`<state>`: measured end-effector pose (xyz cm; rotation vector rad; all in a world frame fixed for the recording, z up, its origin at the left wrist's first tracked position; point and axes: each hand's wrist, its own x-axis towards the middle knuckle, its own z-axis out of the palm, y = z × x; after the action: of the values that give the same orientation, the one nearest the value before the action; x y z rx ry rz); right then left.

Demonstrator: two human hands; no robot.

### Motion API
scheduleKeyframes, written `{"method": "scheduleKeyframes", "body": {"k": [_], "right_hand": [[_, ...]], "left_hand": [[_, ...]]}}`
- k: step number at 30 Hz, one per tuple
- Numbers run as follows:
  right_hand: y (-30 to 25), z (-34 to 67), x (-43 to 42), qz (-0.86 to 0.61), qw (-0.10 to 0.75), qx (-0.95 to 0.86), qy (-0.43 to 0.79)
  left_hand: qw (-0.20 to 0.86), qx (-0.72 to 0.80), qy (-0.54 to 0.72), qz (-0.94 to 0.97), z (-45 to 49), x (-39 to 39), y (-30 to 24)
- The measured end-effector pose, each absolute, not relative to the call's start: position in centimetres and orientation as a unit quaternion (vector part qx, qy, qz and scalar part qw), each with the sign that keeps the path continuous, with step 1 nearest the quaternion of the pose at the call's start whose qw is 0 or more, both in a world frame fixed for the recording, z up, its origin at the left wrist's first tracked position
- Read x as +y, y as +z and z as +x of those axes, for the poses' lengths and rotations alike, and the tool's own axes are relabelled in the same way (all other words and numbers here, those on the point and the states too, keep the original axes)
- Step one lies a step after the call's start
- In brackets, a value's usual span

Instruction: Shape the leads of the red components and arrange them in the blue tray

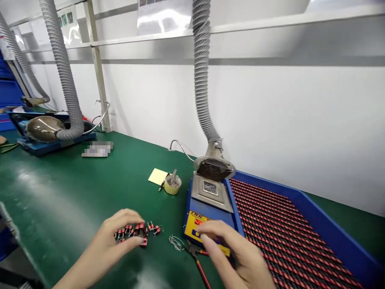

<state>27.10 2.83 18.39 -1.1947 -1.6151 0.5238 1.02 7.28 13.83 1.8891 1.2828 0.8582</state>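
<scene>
My left hand (116,235) is at the lower left, with thumb and fingers curled around a small red-and-black wire-wound coil (140,228). Several more such coils (155,230) lie on the green bench beside and behind that hand. My right hand (236,253) hovers in front of the blue-and-yellow solder pot (212,212), thumb and forefinger slightly apart, nothing visible between them. Under and beside it lie red-handled cutters (200,265), partly hidden by the hand. A small tangle of thin wire (176,243) rests between both hands.
A blue tray (303,204) full of red-and-black coils stands at right. A grey exhaust hose (202,76) hangs above the pot. Behind the left hand sit a small round tub (172,184), a pen (163,183) and yellow notes (157,176). Another hooded station (45,129) stands far left.
</scene>
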Motion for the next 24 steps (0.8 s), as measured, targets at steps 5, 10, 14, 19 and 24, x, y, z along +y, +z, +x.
{"method": "scheduleKeyframes", "body": {"k": [5, 10, 14, 19, 24], "right_hand": [[18.2, 25.3, 3.9, -0.377, 0.644, -0.467, 0.474], [18.0, 25.9, 3.8, -0.318, 0.736, -0.334, 0.495], [17.6, 26.4, 4.1, -0.332, 0.739, -0.323, 0.49], [16.5, 25.7, 5.2, -0.341, 0.712, -0.345, 0.507], [15.5, 25.1, 6.0, -0.286, 0.703, -0.322, 0.566]], "left_hand": [[0.445, 0.325, 0.395, 0.735, 9.4, 8.0, 20.3], [0.53, 0.207, 0.446, 0.691, 13.6, 8.2, 20.7], [0.597, 0.169, 0.465, 0.631, 14.1, 9.4, 19.5], [0.64, 0.165, 0.521, 0.54, 14.5, 10.2, 18.7], [0.673, 0.196, 0.59, 0.402, 15.3, 10.1, 18.1]]}}
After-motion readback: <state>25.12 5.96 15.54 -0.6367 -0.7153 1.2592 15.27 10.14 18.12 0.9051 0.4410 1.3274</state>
